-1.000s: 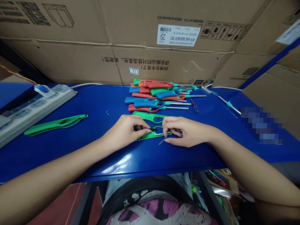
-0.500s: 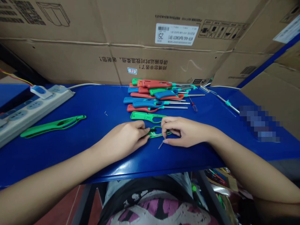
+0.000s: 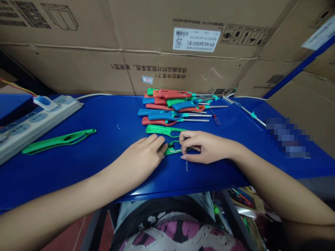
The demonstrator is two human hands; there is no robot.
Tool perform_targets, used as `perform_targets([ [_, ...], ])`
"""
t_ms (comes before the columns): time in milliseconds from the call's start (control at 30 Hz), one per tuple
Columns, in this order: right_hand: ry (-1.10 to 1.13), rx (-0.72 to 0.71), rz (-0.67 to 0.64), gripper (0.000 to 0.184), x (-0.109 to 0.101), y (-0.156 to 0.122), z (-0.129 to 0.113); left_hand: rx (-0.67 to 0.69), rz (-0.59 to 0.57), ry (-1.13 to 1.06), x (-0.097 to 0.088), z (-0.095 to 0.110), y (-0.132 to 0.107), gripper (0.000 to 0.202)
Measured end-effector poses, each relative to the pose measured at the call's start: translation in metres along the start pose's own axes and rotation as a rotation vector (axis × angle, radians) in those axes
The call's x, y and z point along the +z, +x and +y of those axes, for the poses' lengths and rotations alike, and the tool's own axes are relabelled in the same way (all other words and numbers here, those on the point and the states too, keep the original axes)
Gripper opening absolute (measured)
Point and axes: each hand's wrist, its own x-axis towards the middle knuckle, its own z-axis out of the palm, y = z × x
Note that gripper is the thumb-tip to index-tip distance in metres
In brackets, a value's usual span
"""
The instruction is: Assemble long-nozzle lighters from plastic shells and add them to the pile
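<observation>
A green lighter handle half (image 3: 171,150) lies open side up, with thin pale wires and a dark part inside. My left hand (image 3: 146,151) is closed on its left end, fingertips partly hidden. Bent over its right end, my right hand (image 3: 197,146) is closed, thumb and fingers pinched together. A thin grey rod (image 3: 186,165) pokes out below that thumb, pointing toward me; its upper part is hidden. Just beyond both hands rests another green handle half (image 3: 162,130).
Behind are piled several red, blue and green stick lighters (image 3: 157,114), with a small screwdriver (image 3: 216,120) at their right. A green handle piece (image 3: 57,142) and a white power strip (image 3: 39,120) lie left. A metal rod (image 3: 252,115) lies right. Cardboard (image 3: 91,66) backs the blue table.
The thin rod under my right hand has swung from slanting down-left to nearly straight toward me. My left hand's fingers have rolled further over the green half's end.
</observation>
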Motion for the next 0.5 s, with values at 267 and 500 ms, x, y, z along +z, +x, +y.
perform_targets([
  [267, -0.040, 0.020, 0.025, 0.018, 0.002, 0.002, 0.002, -0.113, 0.060, -0.294, 0.009, -0.007, 0.002, 0.037],
  [500, -0.080, 0.036, 0.047, 0.010, 0.001, 0.002, 0.003, -0.084, 0.090, -0.332, 0.013, -0.007, 0.003, 0.037],
])
